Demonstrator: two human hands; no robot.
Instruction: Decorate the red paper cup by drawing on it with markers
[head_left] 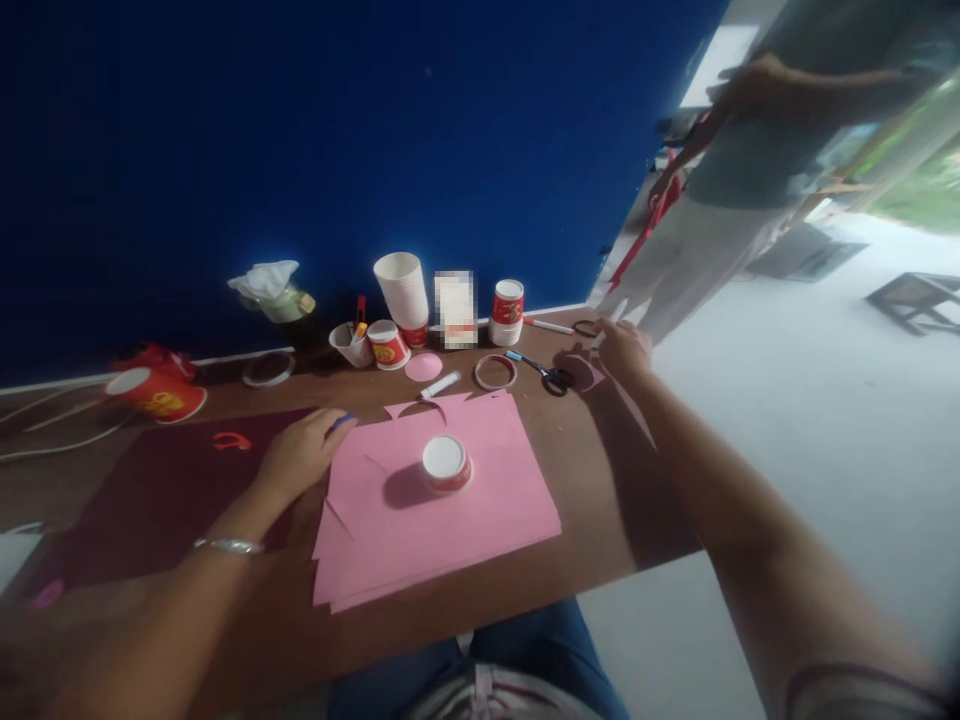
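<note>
My left hand (300,450) rests at the left edge of the stacked pink paper (510,500), its fingers closed on a small blue pen-like piece (343,421). A red and white paper cup (448,462) stands upside down on the pink sheets. My right hand (628,350) is at the table's far right edge, fingers bent. A whitish thing shows at its fingertips, too small to make out. Close to this hand lie a pink paper scrap (589,371), black scissors (556,380) and a red and white marker (551,326).
Along the blue wall (420,130) stand a stack of white cups (401,285), a cup with pens (349,345) and a tissue holder (276,295). A tape roll (495,373) and glue stick (440,386) lie before them. Another person (757,150) stands at the right.
</note>
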